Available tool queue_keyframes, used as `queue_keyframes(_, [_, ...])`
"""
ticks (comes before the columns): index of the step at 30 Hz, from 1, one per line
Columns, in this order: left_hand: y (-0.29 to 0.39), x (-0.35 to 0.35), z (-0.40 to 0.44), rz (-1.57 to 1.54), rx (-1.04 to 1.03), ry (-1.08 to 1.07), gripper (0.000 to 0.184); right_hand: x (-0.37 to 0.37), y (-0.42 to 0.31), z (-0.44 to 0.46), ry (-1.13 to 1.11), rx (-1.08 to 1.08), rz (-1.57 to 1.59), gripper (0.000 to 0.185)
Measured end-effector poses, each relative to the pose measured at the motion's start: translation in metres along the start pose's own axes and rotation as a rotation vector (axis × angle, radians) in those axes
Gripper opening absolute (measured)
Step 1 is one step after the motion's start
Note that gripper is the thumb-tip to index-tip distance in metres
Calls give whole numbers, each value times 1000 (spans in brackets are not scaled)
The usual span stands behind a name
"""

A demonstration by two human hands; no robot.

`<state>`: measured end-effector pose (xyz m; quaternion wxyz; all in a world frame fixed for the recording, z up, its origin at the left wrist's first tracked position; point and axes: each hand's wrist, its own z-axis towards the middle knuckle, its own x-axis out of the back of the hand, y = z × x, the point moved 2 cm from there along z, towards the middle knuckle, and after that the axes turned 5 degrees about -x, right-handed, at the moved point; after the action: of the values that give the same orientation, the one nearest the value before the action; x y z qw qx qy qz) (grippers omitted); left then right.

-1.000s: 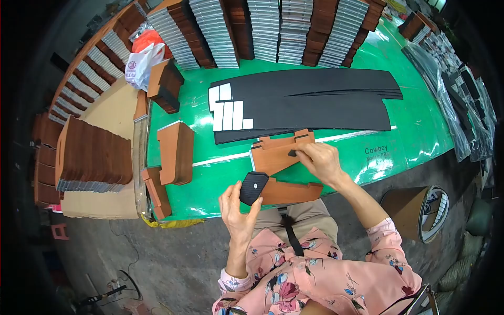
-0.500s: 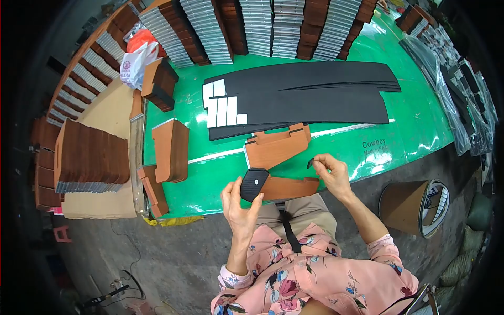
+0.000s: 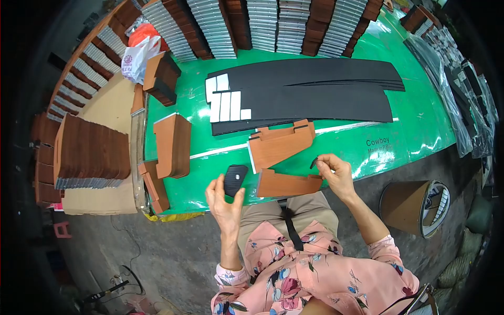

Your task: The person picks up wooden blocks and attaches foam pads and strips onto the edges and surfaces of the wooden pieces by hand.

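Note:
My left hand (image 3: 224, 206) grips a black ribbed block (image 3: 235, 179) with a small pale oval mark, fingers on one side and thumb on the other, over the table's near edge. Pinched between the thumb and fingers of my right hand (image 3: 336, 176) is a small dark curved strip (image 3: 314, 163). Between my hands lies a brown wood-look piece (image 3: 289, 184) with one tapering end. Just beyond it is a larger notched brown piece (image 3: 282, 145) with a silvery edge at its left end.
Long black sheets (image 3: 315, 100) with white rectangles (image 3: 226, 107) lie across the green tabletop (image 3: 341, 147). Brown blocks (image 3: 173, 144) stand at left, near a bigger stack (image 3: 92, 149) on cardboard. Rows of stacked pieces (image 3: 262, 26) line the back. A round bin (image 3: 404, 207) stands on the floor at right.
My left hand has moved left with the black block, away from the near brown piece, which now shows more fully. My right hand keeps the strip and has barely shifted.

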<state>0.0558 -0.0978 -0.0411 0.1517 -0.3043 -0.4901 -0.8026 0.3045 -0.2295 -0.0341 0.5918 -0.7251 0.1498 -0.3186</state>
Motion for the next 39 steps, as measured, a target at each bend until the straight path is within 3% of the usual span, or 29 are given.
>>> queue_keyframes(8, [-28, 2, 10, 285, 27, -160, 57, -10, -21, -11, -92, 19, -7, 11])
queue_keyframes(11, [8, 7, 9, 375, -114, 21, 46, -19, -25, -15, -36, 196, -22, 7])
queue_keyframes(12, [22, 7, 8, 136, -153, -21, 40, -21, -26, -15, -42, 194, -22, 7])
queue_keyframes(13, [36, 7, 6, -101, -189, -59, 34, -22, -33, -14, -2, 362, -156, 7])
queue_keyframes(14, [51, 6, 6, -94, -184, -53, 34, -25, -39, -15, 39, 535, -287, 7])
queue_keyframes(16, [75, -3, 9, -362, -147, -217, 29, -28, -46, -15, 66, 654, -358, 9])
queue_keyframes(19, [86, -10, 13, -456, -105, -318, 28, -29, -53, -20, 108, 803, -463, 12])
queue_keyframes(26, [82, -18, 3, -221, -391, -283, 24, -28, -48, -32, 81, 939, -564, 14])
queue_keyframes(30, [76, -17, -7, -212, -349, -312, 21, -28, -42, -40, 6, 915, -557, 13])
queue_keyframes(32, [72, -14, -11, -225, -384, -327, 21, -26, -36, -40, -210, 726, -428, 13])
queue_keyframes(33, [69, -11, -13, -216, -379, -327, 21, -22, -35, -40, -215, 727, -419, 13])
queue_keyframes(35, [65, -6, -17, -245, -348, -347, 22, -14, -25, -35, -557, 108, 87, 18])
queue_keyframes(36, [66, -3, -17, -240, -345, -344, 22, -8, -25, -33, -591, 20, 108, 21])
queue_keyframes(39, [71, 2, -20, -305, -358, -385, 24, -16, -34, -38, -639, 97, 67, 18])
